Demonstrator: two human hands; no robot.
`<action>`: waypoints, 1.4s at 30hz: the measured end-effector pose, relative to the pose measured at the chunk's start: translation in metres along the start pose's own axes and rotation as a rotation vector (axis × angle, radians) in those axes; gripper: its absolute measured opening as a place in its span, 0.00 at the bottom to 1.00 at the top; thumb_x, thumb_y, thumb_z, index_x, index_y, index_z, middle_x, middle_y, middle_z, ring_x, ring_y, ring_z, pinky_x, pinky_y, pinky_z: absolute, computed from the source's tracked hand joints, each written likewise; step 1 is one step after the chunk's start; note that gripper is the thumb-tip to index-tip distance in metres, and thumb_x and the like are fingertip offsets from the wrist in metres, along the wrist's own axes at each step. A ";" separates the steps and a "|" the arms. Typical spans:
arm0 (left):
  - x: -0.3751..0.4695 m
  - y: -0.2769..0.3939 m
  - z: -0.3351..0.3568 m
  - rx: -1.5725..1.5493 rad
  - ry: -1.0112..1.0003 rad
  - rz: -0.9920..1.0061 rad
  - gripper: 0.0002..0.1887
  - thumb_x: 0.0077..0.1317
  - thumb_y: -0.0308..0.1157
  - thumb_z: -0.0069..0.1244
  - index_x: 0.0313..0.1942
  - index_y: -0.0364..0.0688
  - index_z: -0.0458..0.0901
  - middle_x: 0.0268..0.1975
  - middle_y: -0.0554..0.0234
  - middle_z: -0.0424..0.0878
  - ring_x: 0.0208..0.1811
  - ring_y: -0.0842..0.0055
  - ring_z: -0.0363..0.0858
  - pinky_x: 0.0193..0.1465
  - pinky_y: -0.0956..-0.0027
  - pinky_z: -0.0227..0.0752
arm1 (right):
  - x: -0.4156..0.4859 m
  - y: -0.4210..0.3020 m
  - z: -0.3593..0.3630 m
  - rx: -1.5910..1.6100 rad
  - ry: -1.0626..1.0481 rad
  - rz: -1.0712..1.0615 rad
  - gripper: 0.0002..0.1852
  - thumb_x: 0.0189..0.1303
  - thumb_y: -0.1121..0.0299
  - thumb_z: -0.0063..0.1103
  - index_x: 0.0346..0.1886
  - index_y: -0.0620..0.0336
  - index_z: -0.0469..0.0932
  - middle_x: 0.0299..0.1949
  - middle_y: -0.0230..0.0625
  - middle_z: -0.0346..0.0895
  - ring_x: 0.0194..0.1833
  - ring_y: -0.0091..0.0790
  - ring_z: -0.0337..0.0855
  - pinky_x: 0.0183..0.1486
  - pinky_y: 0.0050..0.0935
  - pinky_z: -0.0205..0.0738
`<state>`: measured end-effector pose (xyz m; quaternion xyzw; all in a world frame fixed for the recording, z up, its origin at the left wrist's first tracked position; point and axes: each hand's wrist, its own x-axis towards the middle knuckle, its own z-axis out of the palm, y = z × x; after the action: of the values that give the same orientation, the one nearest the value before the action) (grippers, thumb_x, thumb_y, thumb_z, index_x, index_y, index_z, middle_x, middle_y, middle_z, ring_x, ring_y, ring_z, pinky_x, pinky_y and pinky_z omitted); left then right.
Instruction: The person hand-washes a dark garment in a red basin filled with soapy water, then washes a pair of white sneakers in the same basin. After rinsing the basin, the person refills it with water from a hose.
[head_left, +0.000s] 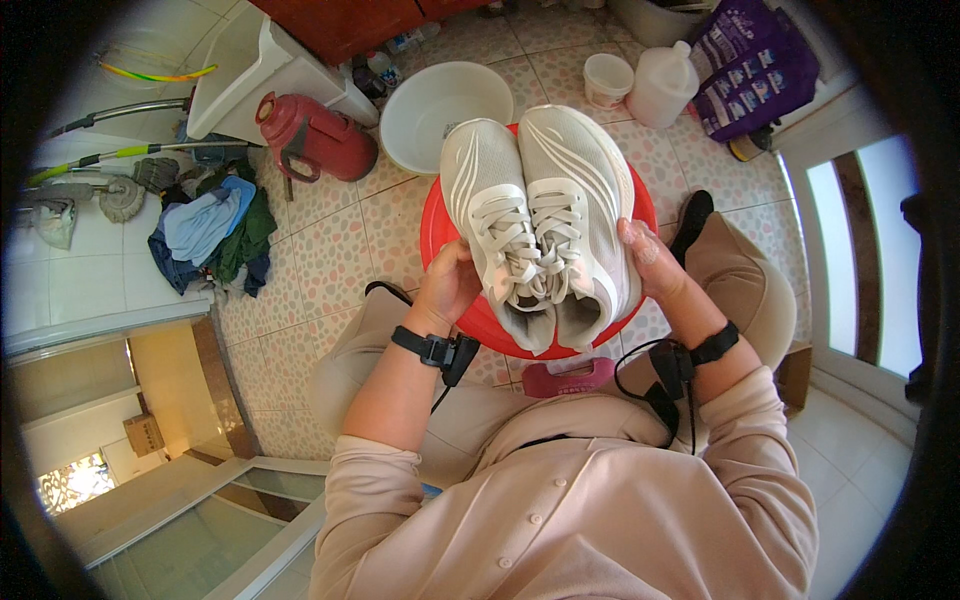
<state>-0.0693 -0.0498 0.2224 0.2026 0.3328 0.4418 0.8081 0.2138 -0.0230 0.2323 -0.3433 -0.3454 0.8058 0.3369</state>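
Note:
Two pale grey lace-up sneakers are pressed side by side above a red plastic basin (431, 225), toes pointing away from me. My left hand (452, 285) grips the left sneaker (484, 195) along its outer side, its fingers mostly hidden beneath the shoe. With suds on its fingers, my right hand (651, 259) grips the outer side of the right sneaker (574, 180) near the midfoot. White laces criss-cross both shoes, and their heel openings face me. The inside of the basin is mostly covered by the shoes.
Behind the red basin sits a white basin (420, 97), with a red thermos jug (315, 139) to its left. A small white tub (607, 79), a plastic jug (662, 86) and a purple bag (757, 75) stand at back right. Clothes (214, 225) are heaped at left. A pink object (568, 377) lies near me.

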 end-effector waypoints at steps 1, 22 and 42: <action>0.000 0.000 0.001 0.000 0.004 0.000 0.25 0.61 0.39 0.40 0.56 0.38 0.71 0.55 0.57 0.76 0.56 0.67 0.73 0.61 0.61 0.63 | 0.000 0.000 0.000 0.004 -0.001 0.006 0.38 0.60 0.43 0.53 0.59 0.71 0.64 0.50 0.45 0.76 0.46 0.33 0.80 0.50 0.29 0.75; 0.003 -0.004 0.002 -0.063 0.005 -0.008 0.26 0.60 0.38 0.40 0.59 0.40 0.67 0.56 0.58 0.75 0.57 0.66 0.72 0.62 0.61 0.62 | 0.002 -0.001 0.006 0.031 0.078 0.060 0.38 0.64 0.42 0.45 0.63 0.68 0.61 0.56 0.45 0.72 0.53 0.35 0.77 0.57 0.32 0.70; 0.005 -0.008 0.011 -0.035 0.163 -0.046 0.25 0.66 0.40 0.35 0.59 0.35 0.68 0.59 0.54 0.73 0.58 0.66 0.72 0.64 0.61 0.61 | 0.013 0.006 0.004 0.204 0.174 0.145 0.35 0.67 0.46 0.44 0.68 0.58 0.52 0.60 0.42 0.67 0.57 0.34 0.72 0.60 0.32 0.67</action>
<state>-0.0547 -0.0497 0.2237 0.1443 0.3942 0.4437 0.7917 0.2014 -0.0174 0.2254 -0.4001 -0.2056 0.8261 0.3395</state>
